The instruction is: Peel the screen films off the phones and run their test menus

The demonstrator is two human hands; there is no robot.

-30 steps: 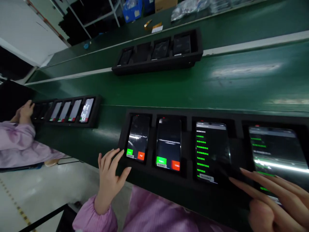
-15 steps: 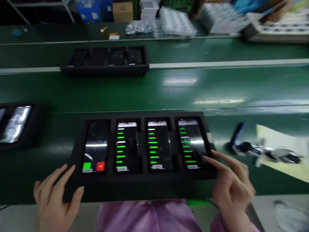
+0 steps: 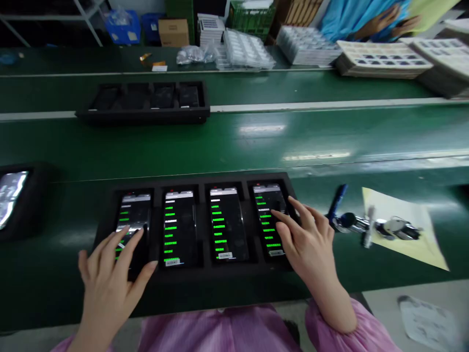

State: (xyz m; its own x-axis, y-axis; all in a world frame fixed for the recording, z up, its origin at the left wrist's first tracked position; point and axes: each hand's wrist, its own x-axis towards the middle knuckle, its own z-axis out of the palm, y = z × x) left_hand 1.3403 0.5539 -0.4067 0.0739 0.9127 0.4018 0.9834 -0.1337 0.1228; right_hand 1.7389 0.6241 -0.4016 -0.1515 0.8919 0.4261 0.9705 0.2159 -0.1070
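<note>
A black tray (image 3: 220,272) holds several smartphones side by side in its slots. My left hand (image 3: 112,281) is over the leftmost phone (image 3: 135,212), fingers spread, with the fingertips on or just above its lower screen. My right hand (image 3: 309,239) reaches in from the right, and its index fingertip is at the screen of the rightmost phone (image 3: 267,227). Neither hand grips anything. Between them, the left middle phone (image 3: 179,215) and right middle phone (image 3: 227,230) lie untouched. All these screens show green and white lines of text on black.
Right of the tray lie a blue pen (image 3: 337,201), a shiny metal object (image 3: 351,222) and a yellow sheet (image 3: 425,234). Another phone tray (image 3: 146,117) sits farther back, and one (image 3: 34,195) at left. Across the bench are stacked trays (image 3: 384,63) and a co-worker's hands (image 3: 384,22).
My left hand has moved from beside the tray onto the leftmost phone, whose green and red buttons have given way to a text list. My right index finger has moved up the rightmost screen.
</note>
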